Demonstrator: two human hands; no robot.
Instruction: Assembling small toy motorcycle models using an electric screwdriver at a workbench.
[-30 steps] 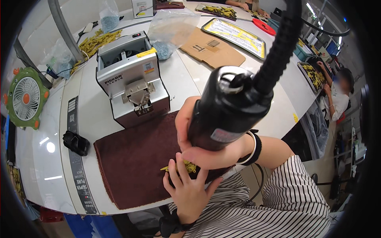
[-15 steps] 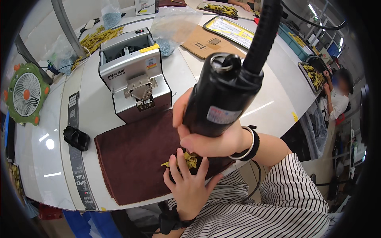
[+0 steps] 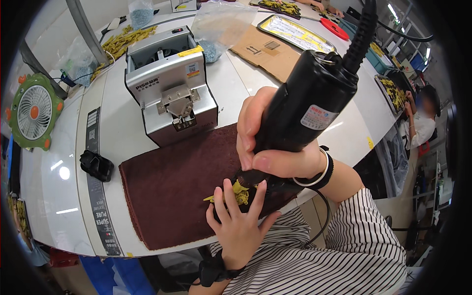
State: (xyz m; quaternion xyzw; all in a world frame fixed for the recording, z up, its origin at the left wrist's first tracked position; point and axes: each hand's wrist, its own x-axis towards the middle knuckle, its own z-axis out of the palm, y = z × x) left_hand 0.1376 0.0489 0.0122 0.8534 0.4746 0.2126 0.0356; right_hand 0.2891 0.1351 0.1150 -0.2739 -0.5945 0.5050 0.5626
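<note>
My right hand [image 3: 287,160] is wrapped round a black corded electric screwdriver [image 3: 300,98], tilted with its top toward the upper right. Its lower end points down at small yellow pieces [image 3: 240,192] on a folded brown cloth [image 3: 172,196]. My left hand [image 3: 239,223] lies palm down with its fingers spread around these pieces, the fingertips beside them. A dark part lies under the yellow pieces, partly covered by my fingers. The screwdriver's tip, hidden by its collar and my hands, cannot be made out.
Beyond the cloth stands a silver and black machine [image 3: 172,93]. A black holder [image 3: 96,165] and a green fan [image 3: 34,112] are at left. Farther back lie yellow pieces [image 3: 125,43], flattened cardboard [image 3: 268,51] and a tray [image 3: 297,33]. Another person [image 3: 422,115] works at far right.
The screwdriver and my right hand have shifted right, with the tool tilting more to the right. My left hand stays spread over the yellow pieces. The whole view has shifted slightly.
</note>
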